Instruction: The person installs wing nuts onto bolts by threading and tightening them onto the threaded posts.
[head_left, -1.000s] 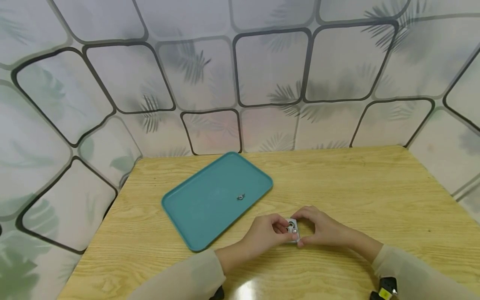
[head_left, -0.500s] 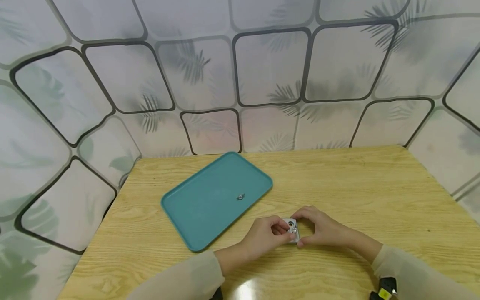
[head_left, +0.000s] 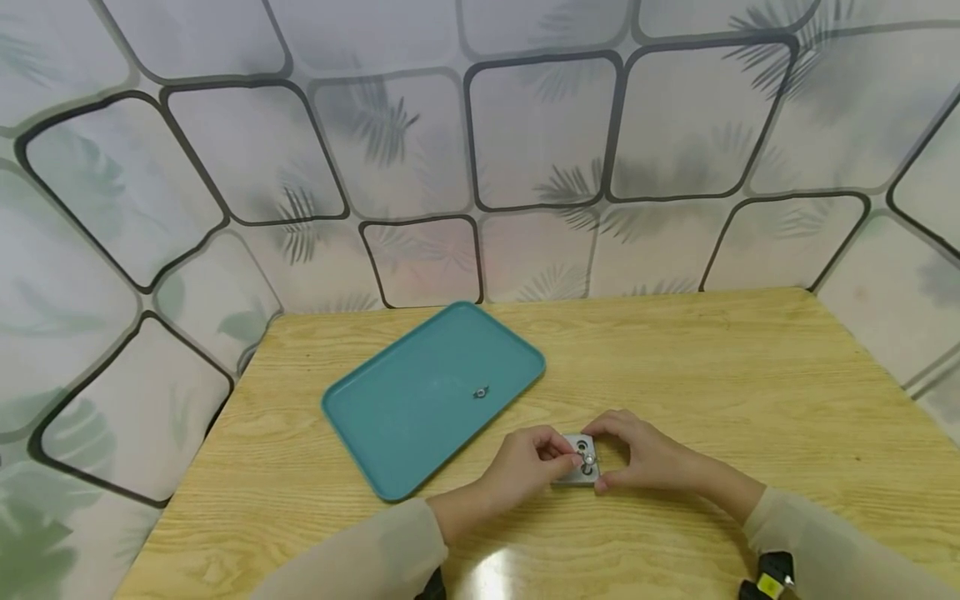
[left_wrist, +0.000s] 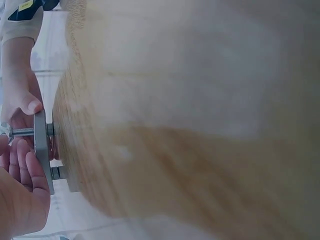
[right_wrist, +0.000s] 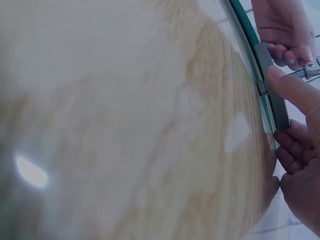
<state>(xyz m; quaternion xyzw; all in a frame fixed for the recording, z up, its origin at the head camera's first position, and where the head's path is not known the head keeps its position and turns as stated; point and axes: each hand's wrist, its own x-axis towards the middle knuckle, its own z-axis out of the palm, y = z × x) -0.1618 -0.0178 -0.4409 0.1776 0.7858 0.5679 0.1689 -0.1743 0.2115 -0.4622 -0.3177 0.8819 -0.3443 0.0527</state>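
Right now both hands are at work on one small piece, just off the near right edge of the tray [head_left: 405, 417], which I take as landmark. Left hand [head_left: 521, 462]: thumb and forefinger drawn together, pinching one side of a wing nut [left_wrist: 6, 129]; remaining fingers curled beneath. Right hand [head_left: 648, 454]: thumb and fingers clamped on the right-hand edge of a grey metal plate [left_wrist: 41, 142], with a visible gap between thumb and forefinger behind that edge.

Plate lies nearer the person than the tray and to its right, apart from it. A threaded bolt [left_wrist: 23, 132] stands out of the plate's upper face, wing nut at its outer end. Two dark round holes show on the same face, one either side of the bolt. Short fittings [left_wrist: 59, 173] project from the underside; exact form too blurred to tell.

Tray is teal, low-rimmed, set at a slant. On it, toward its right side, a small metal part [head_left: 481, 392], winged in outline. Wooden surface [head_left: 750, 383] runs out on all sides of the tray. Pale sleeves on both arms; black device with yellow patch [head_left: 772, 575] at the right wrist. Beyond the tray, a leaf-patterned backdrop [head_left: 540, 142].
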